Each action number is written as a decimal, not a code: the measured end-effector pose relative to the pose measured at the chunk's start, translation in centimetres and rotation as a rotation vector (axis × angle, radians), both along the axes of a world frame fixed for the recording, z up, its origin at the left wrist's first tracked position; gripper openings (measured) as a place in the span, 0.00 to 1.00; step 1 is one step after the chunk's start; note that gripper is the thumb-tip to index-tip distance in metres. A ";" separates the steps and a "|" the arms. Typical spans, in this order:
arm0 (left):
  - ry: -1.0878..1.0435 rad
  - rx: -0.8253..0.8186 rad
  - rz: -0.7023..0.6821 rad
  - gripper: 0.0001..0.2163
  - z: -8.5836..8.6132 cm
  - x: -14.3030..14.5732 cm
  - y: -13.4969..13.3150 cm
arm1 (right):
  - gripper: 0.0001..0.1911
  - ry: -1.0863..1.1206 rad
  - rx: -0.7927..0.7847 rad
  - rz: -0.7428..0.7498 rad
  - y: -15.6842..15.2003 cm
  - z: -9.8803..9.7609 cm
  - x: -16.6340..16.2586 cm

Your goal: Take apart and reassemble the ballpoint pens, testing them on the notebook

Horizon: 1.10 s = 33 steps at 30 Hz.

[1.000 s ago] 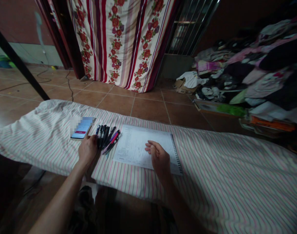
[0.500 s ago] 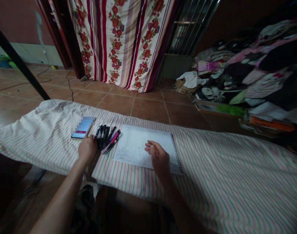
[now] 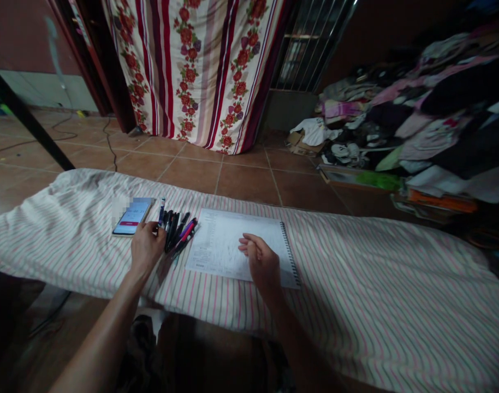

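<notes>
1. Since half a second ago, one blue pen (image 3: 161,212) has been drawn up past the other pens' ends by the left hand (image 3: 146,248); the camera view has also shifted slightly.
2. Striped cloth (image 3: 368,295), pink and grey on white, lies under everything near the hands.
3. Spiral notebook (image 3: 220,256): flat on the cloth, printed or marked page upward, coil toward the right hand's side.
4. Right hand (image 3: 266,265): over the page, fingers slightly spread and loosely bent; I cannot tell whether it touches paper.
5. Left hand: thumb and fingers pinch the blue pen, just beside the pile.
6. Phone (image 3: 130,222): face up, just beyond the left hand, red bar on its screen.
7. Pens (image 3: 177,232): mostly dark, bunched between left hand and notebook.
8. Blue pen: steeply angled in the picture, at the bunch's left edge.
</notes>
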<state>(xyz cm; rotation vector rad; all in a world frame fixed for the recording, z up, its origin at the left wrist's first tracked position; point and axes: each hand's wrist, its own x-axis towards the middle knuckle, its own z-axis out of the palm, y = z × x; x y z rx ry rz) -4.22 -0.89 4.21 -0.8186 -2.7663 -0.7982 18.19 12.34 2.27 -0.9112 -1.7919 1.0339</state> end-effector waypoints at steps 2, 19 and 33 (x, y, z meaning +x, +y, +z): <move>-0.063 0.133 -0.053 0.14 0.2 0.7 0.5 | 0.16 0.002 -0.005 -0.002 -0.1 0.1 0.0; -1.466 1.103 -0.226 0.06 3.3 10.2 5.2 | 0.16 0.177 -0.348 0.115 0.0 0.1 -0.8; -1.635 1.111 -0.175 0.09 3.0 14.1 7.8 | 0.13 0.414 -0.654 0.099 -0.3 2.1 0.0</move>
